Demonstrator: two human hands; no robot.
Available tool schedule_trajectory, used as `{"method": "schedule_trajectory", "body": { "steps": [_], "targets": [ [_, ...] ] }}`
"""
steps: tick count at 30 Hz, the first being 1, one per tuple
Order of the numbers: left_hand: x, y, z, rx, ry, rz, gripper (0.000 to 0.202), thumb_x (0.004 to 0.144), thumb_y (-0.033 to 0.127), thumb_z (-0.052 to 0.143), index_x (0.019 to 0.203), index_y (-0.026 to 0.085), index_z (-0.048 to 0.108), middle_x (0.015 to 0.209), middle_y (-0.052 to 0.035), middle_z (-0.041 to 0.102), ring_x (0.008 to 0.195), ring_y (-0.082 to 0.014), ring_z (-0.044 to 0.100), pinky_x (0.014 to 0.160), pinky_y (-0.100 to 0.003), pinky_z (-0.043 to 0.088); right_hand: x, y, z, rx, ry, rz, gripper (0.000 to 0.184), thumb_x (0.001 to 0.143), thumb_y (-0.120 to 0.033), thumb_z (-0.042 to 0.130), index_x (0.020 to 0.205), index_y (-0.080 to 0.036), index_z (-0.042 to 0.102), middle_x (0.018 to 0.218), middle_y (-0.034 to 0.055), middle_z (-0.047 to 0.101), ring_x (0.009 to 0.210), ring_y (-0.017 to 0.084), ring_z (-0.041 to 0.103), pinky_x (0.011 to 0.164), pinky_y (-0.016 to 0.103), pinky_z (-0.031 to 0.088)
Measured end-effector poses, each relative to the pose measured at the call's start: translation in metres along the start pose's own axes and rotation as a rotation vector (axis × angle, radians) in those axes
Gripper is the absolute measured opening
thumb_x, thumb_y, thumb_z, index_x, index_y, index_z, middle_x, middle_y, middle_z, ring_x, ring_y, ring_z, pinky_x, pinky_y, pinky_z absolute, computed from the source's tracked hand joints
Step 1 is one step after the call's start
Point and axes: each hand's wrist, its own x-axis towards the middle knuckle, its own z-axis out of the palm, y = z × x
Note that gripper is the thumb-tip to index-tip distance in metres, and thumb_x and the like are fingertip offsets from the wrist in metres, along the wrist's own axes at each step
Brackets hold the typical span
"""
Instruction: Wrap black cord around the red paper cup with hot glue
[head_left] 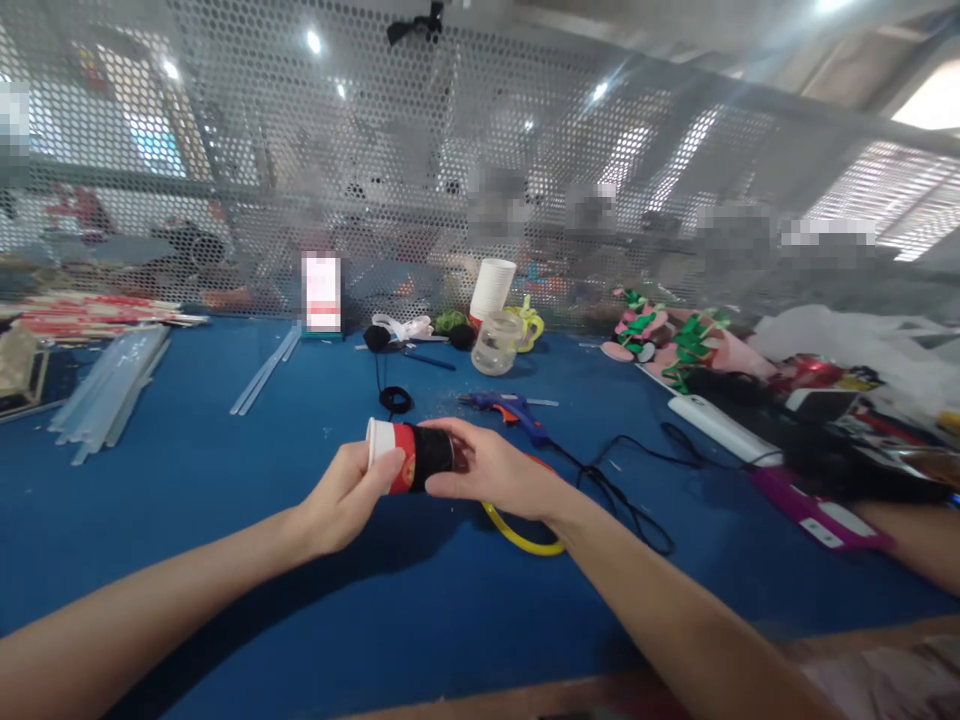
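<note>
Left hand (349, 495) has a firm hold on the white end of a paper cup (406, 457), thumb across the front by the red part, while the right hand (487, 470) has its fingers and thumb curled around the other end, so both are closed on the same cup. It's lying sideways in midair, just above the blue tabletop (262, 450), rim pointing left, with a wide black band (433, 462) around the half nearest the right hand. Can't really tell what the right fingertips are doing on the far side, they're hidden. Just beyond the hands there's a small black coil (395, 400), with a strand running back to a black yarn ball (377, 338), and a blue glue gun (517, 408) with an orange trigger is lying near the right hand. Some yellow ring (525, 543) is partly tucked behind the right wrist. Further back it's a clear jar (495, 348) right in front of a stack of white cups (493, 283). Over on the left, a pile of translucent glue sticks (112, 390); on the right, fake flowers (686, 350), a white power strip (724, 430) and another person's arm (926, 540) at the edge. Perforated metal screen (262, 110) behind everything.
</note>
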Motion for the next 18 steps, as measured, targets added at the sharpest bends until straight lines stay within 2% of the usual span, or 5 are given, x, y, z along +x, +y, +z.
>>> {"method": "schedule_trajectory", "body": {
  "steps": [3, 6, 10, 13, 18],
  "targets": [
    [0.002, -0.003, -0.001, -0.023, -0.028, -0.048, 0.03, 0.073, 0.037, 0.043, 0.058, 0.012, 0.051, 0.054, 0.0015, 0.046, 0.051, -0.0083, 0.037, 0.051, -0.021, 0.03, -0.004, 0.005, 0.003, -0.062, 0.101, -0.049, 0.056, 0.061, -0.031, 0.063, 0.109, -0.022, 0.036, 0.099, 0.0044, 0.052, 0.087, 0.016, 0.053, 0.074, 0.031, 0.045],
    [0.01, -0.004, 0.001, -0.278, 0.027, -0.258, 0.031, 0.071, 0.04, 0.044, 0.062, 0.012, 0.053, 0.053, 0.0012, 0.048, 0.048, -0.0085, 0.04, 0.048, -0.021, 0.031, -0.007, 0.008, 0.008, -0.331, 0.21, -0.163, 0.057, 0.061, -0.028, 0.063, 0.111, -0.024, 0.036, 0.107, 0.0054, 0.047, 0.095, 0.018, 0.048, 0.08, 0.034, 0.043],
    [0.017, -0.001, 0.004, -0.528, 0.113, -0.508, 0.027, 0.067, 0.039, 0.05, 0.062, 0.013, 0.052, 0.052, 0.0012, 0.051, 0.046, -0.0092, 0.045, 0.046, -0.021, 0.034, -0.009, 0.009, 0.014, -0.634, 0.233, -0.32, 0.054, 0.064, -0.026, 0.062, 0.111, -0.021, 0.036, 0.11, 0.0087, 0.044, 0.106, 0.021, 0.039, 0.089, 0.039, 0.034],
    [0.017, -0.001, 0.005, -0.538, 0.114, -0.5, 0.026, 0.065, 0.038, 0.053, 0.06, 0.013, 0.053, 0.049, 0.002, 0.051, 0.043, -0.0079, 0.044, 0.044, -0.019, 0.032, -0.009, 0.01, 0.017, -0.679, 0.232, -0.31, 0.053, 0.065, -0.026, 0.061, 0.11, -0.02, 0.035, 0.11, 0.0096, 0.043, 0.106, 0.02, 0.038, 0.09, 0.039, 0.033],
    [0.013, -0.001, 0.005, -0.37, 0.102, -0.405, 0.027, 0.062, 0.037, 0.057, 0.055, 0.012, 0.052, 0.043, 0.0049, 0.045, 0.039, -0.0046, 0.037, 0.039, -0.017, 0.024, -0.01, 0.01, 0.019, -0.585, 0.223, -0.282, 0.053, 0.064, -0.032, 0.061, 0.109, -0.019, 0.036, 0.11, 0.0094, 0.042, 0.104, 0.018, 0.039, 0.089, 0.036, 0.035]
  ]
}}
